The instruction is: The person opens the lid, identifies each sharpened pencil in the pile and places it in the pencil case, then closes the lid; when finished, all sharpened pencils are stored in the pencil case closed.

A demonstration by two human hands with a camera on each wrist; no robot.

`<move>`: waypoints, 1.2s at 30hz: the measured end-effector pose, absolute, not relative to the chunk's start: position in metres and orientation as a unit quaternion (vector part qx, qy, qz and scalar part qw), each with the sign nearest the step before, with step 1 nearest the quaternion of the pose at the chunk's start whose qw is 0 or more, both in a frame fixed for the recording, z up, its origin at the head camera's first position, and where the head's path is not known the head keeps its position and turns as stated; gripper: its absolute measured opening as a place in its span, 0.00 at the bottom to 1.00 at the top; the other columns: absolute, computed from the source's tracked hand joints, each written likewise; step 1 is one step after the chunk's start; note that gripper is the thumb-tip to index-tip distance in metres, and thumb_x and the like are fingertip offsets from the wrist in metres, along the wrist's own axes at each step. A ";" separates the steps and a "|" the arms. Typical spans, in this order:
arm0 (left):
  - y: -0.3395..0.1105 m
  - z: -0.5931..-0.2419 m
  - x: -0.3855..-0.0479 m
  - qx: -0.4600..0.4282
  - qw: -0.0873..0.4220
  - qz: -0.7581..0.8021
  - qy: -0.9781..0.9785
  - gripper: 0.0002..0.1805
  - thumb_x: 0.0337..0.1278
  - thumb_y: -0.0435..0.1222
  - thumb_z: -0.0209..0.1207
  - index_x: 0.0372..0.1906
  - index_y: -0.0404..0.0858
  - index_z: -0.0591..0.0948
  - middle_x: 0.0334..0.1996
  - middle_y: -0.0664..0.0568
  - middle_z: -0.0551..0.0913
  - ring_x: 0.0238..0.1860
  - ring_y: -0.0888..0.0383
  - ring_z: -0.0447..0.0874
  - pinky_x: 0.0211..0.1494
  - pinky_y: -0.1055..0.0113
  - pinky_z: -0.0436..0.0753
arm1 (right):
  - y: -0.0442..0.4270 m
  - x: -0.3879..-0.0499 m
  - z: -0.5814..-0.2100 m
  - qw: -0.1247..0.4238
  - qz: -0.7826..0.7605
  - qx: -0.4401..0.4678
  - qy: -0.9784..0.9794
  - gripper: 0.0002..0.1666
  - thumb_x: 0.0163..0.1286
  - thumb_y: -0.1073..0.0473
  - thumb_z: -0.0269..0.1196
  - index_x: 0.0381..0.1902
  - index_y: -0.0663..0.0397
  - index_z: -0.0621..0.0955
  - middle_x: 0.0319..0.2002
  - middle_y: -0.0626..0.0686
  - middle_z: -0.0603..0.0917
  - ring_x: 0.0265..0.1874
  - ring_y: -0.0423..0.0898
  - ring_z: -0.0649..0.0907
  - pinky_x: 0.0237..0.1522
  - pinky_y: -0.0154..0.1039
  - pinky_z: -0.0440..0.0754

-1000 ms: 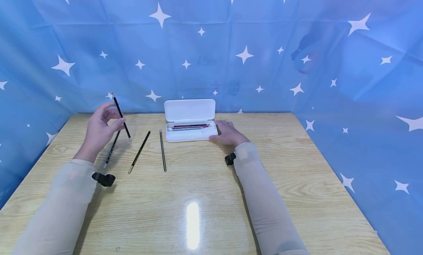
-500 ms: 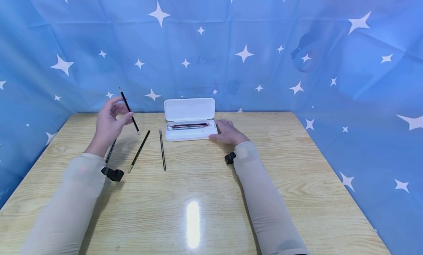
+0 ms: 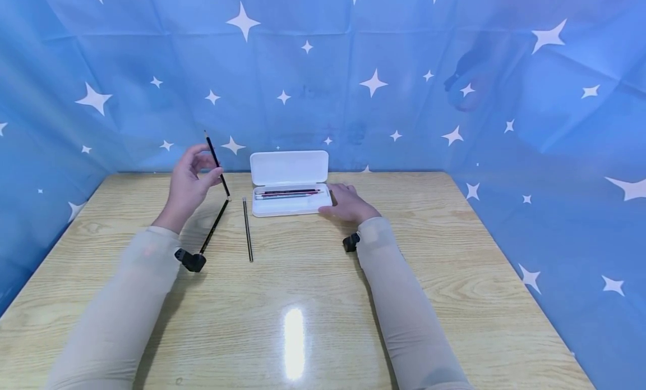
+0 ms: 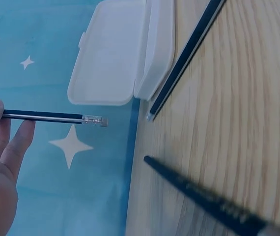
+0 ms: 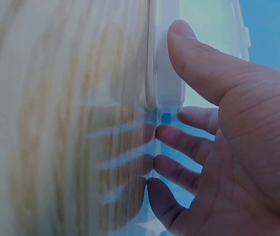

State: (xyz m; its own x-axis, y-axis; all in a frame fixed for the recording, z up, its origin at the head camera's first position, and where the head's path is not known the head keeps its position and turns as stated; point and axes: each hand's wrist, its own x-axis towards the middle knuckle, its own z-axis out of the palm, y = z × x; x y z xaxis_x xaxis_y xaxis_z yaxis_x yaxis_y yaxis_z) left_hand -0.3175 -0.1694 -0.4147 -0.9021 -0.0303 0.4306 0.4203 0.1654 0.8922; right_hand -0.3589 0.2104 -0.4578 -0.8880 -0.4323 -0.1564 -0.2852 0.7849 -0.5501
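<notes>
My left hand (image 3: 189,182) pinches a dark striped pencil (image 4: 46,116) between thumb and fingers, above the table. Its sharpened tip points up and its eraser end points down. On the wood below lie a black pencil (image 3: 214,227) and a dark striped pencil (image 3: 248,230), apart from each other. A white pencil case (image 3: 267,210) stands with its lid raised at the table's back. Pencils (image 3: 287,193), one of them dark red, lie inside it. My right hand (image 3: 348,203) holds the case's right end, thumb at the front wall and fingers at the end.
The wooden table (image 3: 313,278) reaches back to a blue curtain (image 3: 323,98) with white stars. A black wrist camera (image 3: 190,260) sits on the left sleeve, and another camera (image 3: 351,242) on the right.
My left hand has carried the pencil rightward, closer to the case. The left arm now covers the pencil lying farthest left. My right hand and the case have stayed put.
</notes>
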 end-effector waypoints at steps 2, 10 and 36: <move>-0.165 -0.416 -0.320 -0.135 0.179 -0.632 -0.742 0.28 0.65 0.23 0.61 0.67 0.43 0.72 0.43 0.54 0.78 0.44 0.64 0.80 0.45 0.71 0.86 | 0.211 -0.359 -0.458 0.139 -0.268 -0.193 0.934 0.47 0.74 0.44 0.62 0.81 0.50 0.55 0.78 0.58 0.58 0.76 0.61 0.52 0.74 0.60 0.56; -0.143 -0.414 -0.329 -0.141 0.177 -0.617 -0.754 0.28 0.66 0.23 0.61 0.69 0.38 0.70 0.43 0.52 0.77 0.43 0.64 0.80 0.47 0.70 0.86 | 0.210 -0.360 -0.457 0.135 -0.271 -0.200 0.932 0.47 0.74 0.44 0.63 0.81 0.50 0.57 0.78 0.57 0.59 0.76 0.60 0.53 0.74 0.59 0.55; -0.115 -0.435 -0.350 -0.156 0.199 -0.559 -0.789 0.26 0.65 0.25 0.63 0.67 0.34 0.73 0.46 0.38 0.81 0.48 0.50 0.82 0.43 0.75 0.84 | 0.210 -0.358 -0.458 0.142 -0.267 -0.179 0.936 0.47 0.74 0.43 0.63 0.82 0.47 0.56 0.78 0.55 0.58 0.75 0.58 0.54 0.73 0.58 0.59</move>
State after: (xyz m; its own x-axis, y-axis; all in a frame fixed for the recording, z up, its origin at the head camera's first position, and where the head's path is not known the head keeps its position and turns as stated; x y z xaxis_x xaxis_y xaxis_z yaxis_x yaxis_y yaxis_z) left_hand -0.3495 -0.1149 -0.4351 -0.8721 0.0235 0.4888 0.4690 0.3255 0.8210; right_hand -0.3581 0.2097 -0.4579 -0.8957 -0.4111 -0.1696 -0.2601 0.7937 -0.5498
